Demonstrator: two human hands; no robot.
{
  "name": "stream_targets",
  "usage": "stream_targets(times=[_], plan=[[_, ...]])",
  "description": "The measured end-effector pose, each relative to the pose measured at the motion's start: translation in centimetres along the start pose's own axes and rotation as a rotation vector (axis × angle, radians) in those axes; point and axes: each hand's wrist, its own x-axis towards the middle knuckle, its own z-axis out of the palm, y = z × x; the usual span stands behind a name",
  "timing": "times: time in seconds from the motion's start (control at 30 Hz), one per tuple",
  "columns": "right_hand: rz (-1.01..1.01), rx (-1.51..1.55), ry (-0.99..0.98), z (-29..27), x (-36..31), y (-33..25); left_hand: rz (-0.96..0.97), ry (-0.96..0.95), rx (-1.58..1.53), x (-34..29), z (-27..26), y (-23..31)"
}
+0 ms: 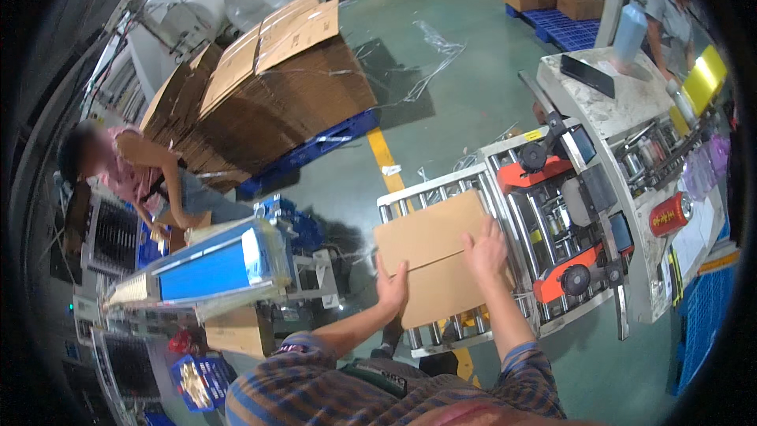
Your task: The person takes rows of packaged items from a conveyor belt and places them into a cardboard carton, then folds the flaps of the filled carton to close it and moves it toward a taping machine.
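A brown cardboard box [432, 229] rests on the roller conveyor [430, 345] in front of me, its top flaps folded down and meeting along a seam. My left hand [392, 290] grips its left side, with the thumb up by the seam. On the right side, my right hand [487, 252] holds the box with the fingers along the edge and the thumb on top. The box's underside is hidden.
Right of the conveyor rollers stands a carton-sealing machine [564, 221] with orange parts and black knobs. A red can [670, 214] and a black phone [587, 76] lie on its right side. Flattened cartons [292, 102] stand on a blue pallet [315, 146]. One person [146, 166] works at left, another [670, 20] at upper right.
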Motion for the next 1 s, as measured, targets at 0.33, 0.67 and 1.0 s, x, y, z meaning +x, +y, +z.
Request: stream_targets(times=[0.33, 0.67, 1.0], plan=[[-0.233, -0.253, -0.083, -2.2, 1.5, 5.9, 0.212, -0.148, -0.045, 0.8, 18.8, 0.5], [-0.304, -0.546, 0.202, -0.2, 6.4, 17.4, -0.038, -0.791, 0.327, -5.5, 4.9, -2.8], [-0.859, -1.022, -1.123, 14.9, -19.6, 1.7, -0.473, -0.080, 0.591, -23.7, -32.7, -16.4]])
